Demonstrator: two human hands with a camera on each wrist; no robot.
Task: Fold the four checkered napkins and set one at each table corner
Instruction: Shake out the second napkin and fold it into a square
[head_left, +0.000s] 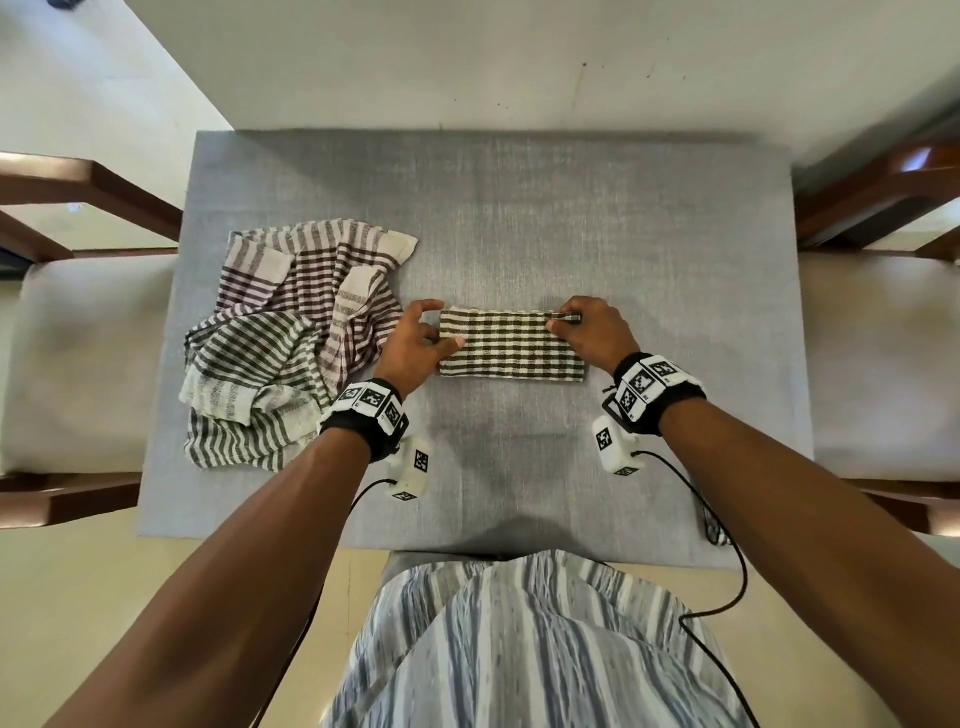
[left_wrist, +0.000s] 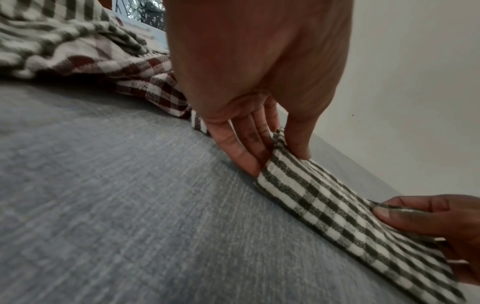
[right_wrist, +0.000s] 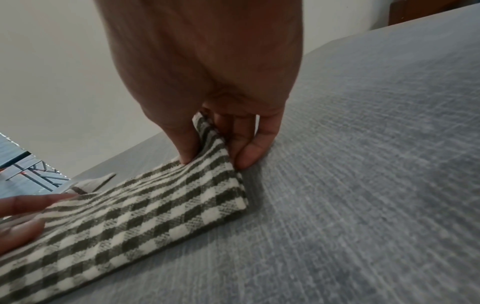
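On the grey table (head_left: 571, 208), the left hand (head_left: 415, 343) and right hand (head_left: 592, 332) are pinching the folded napkin (head_left: 511, 345) by its ends; uneven pulling could be skewing its layers.

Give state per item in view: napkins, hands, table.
folded napkin: folded into a long strip, flat mid-table, both ends held.
napkin pile: unfolded, crumpled and overlapping on the table's left side.
left hand: pinches the strip's left end, thumb on top.
right hand: pinches the strip's far right corner, lifting it slightly.
table: grey cloth top, no napkin at any visible corner.
chairs: one at each side, unoccupied.
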